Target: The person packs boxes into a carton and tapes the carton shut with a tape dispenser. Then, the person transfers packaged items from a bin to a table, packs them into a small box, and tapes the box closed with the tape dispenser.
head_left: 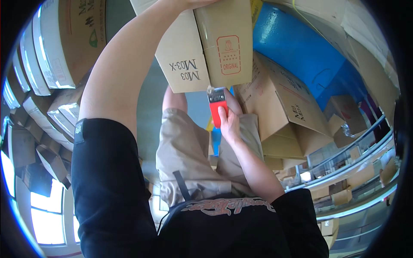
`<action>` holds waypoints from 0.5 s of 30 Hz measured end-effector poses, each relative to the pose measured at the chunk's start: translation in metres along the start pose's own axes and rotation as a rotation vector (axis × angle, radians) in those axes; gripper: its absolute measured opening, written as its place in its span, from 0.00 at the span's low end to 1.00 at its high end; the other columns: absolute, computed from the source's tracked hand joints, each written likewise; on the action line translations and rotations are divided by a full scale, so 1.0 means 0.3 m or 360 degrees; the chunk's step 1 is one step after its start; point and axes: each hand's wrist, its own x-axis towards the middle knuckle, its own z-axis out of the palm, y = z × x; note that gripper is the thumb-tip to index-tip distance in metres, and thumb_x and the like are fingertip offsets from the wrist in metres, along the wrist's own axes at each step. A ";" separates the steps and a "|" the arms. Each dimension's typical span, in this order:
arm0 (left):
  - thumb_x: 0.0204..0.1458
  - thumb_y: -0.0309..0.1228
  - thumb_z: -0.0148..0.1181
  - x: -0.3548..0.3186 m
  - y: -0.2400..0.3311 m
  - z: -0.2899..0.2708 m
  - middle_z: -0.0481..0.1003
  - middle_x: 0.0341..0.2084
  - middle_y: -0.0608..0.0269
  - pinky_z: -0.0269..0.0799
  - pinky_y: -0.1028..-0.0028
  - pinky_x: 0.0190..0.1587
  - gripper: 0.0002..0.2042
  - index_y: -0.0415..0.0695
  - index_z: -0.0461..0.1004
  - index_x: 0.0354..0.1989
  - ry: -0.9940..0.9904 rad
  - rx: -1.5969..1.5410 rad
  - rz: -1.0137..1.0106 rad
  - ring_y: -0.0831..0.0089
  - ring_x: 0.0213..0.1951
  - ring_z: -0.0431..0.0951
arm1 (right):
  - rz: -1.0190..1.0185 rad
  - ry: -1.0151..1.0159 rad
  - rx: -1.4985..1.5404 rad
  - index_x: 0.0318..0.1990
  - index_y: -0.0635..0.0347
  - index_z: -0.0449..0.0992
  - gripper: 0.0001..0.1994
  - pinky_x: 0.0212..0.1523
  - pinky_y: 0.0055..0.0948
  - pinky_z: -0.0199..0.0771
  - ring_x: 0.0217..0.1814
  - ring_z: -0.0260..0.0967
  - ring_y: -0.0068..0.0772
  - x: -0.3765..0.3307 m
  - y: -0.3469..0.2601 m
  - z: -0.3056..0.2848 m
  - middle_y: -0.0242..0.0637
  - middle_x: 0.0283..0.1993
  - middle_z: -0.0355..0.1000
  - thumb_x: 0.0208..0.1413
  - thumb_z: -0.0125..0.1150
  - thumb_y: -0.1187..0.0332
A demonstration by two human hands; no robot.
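Head view: your right hand (230,122) grips a red-handled tape cutter (217,105) at the bottom flap of the brown cardboard box (202,47). Your left hand (out of view) steadies it. Next, probably pull the tape along.

A plain brown cardboard carton (202,47) sits top centre, bearing a red rectangular stamp-like label (228,55); stacked brown cartons with white bands (51,47) line the left, more cartons (284,103) right
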 end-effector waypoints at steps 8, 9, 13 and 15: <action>0.53 0.58 0.49 0.013 0.023 0.017 0.47 0.71 0.50 0.32 0.53 0.73 0.39 0.49 0.53 0.70 0.0158 0.0164 0.0171 0.50 0.73 0.40 | 0.0015 0.0009 0.0076 0.43 0.60 0.76 0.19 0.29 0.34 0.77 0.23 0.77 0.36 -0.019 0.257 -0.005 0.39 0.22 0.76 0.66 0.47 0.53; 0.54 0.59 0.48 0.006 0.067 0.016 0.47 0.71 0.46 0.32 0.54 0.73 0.40 0.44 0.53 0.70 0.0107 0.0152 0.0069 0.49 0.73 0.41 | 0.0062 0.0023 0.0104 0.46 0.60 0.75 0.19 0.29 0.35 0.77 0.24 0.78 0.36 -0.012 0.294 0.016 0.39 0.22 0.76 0.66 0.47 0.53; 0.56 0.61 0.43 -0.128 0.299 0.091 0.47 0.70 0.41 0.38 0.53 0.72 0.40 0.42 0.56 0.68 0.0106 -0.0137 -0.0089 0.46 0.72 0.44 | 0.0143 0.0049 0.0095 0.58 0.60 0.70 0.23 0.29 0.35 0.77 0.25 0.78 0.37 -0.010 0.334 0.046 0.40 0.23 0.77 0.66 0.47 0.52; 0.55 0.61 0.44 -0.285 0.427 0.087 0.51 0.70 0.47 0.40 0.52 0.72 0.35 0.49 0.64 0.65 -0.0076 -0.0345 0.0075 0.49 0.72 0.47 | 0.0110 0.0060 0.0129 0.60 0.60 0.68 0.24 0.30 0.35 0.78 0.25 0.79 0.37 -0.017 0.349 0.040 0.41 0.23 0.77 0.66 0.47 0.52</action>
